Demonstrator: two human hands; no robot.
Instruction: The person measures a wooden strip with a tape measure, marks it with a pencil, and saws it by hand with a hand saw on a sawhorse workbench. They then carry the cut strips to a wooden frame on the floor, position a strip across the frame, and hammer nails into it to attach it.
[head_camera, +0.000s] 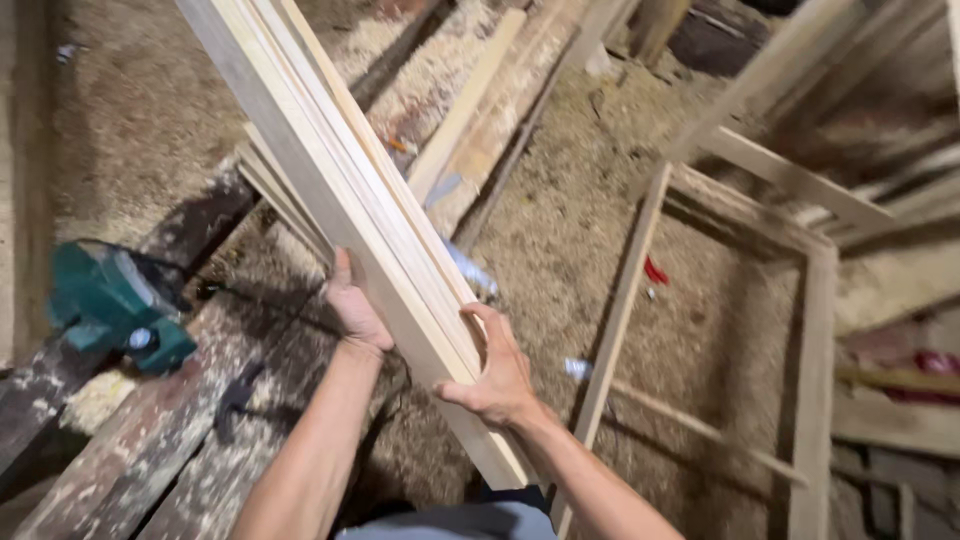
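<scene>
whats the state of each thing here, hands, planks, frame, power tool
left hand: flat against the left side of the plank bundle
right hand: fingers curled over the bundle's right edge
plank bundle: held tilted, off the floor, several pale boards together
wooden frame: assembled, open, resting on the sawdust
green power tool: lying on the dark bench, untouched
sawdust floor: littered with loose boards
</scene>
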